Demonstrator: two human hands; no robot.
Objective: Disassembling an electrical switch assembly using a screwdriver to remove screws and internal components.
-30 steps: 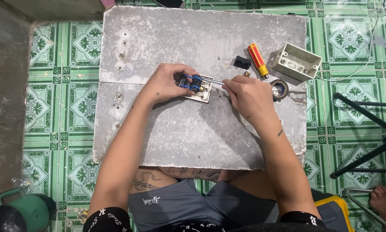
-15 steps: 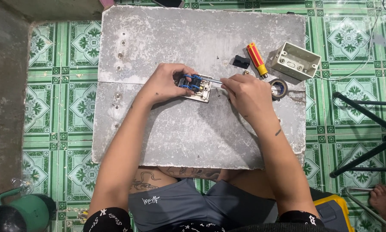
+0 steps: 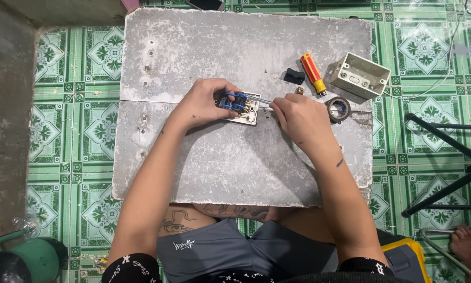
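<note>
Green patterned floor tiles [image 3: 73, 120] surround a grey concrete slab [image 3: 220, 162] where I work. Left hand [image 3: 204, 103] clamps the white square switch plate with blue wires [image 3: 239, 106] near slab centre. Right hand [image 3: 298, 118] grips a thin metal screwdriver shaft [image 3: 259, 99], tip at the plate. Further right: red-and-yellow screwdriver handle [image 3: 312, 73], small black block [image 3: 293, 76], black tape roll [image 3: 338, 109], white plastic junction box [image 3: 360, 75].
</note>
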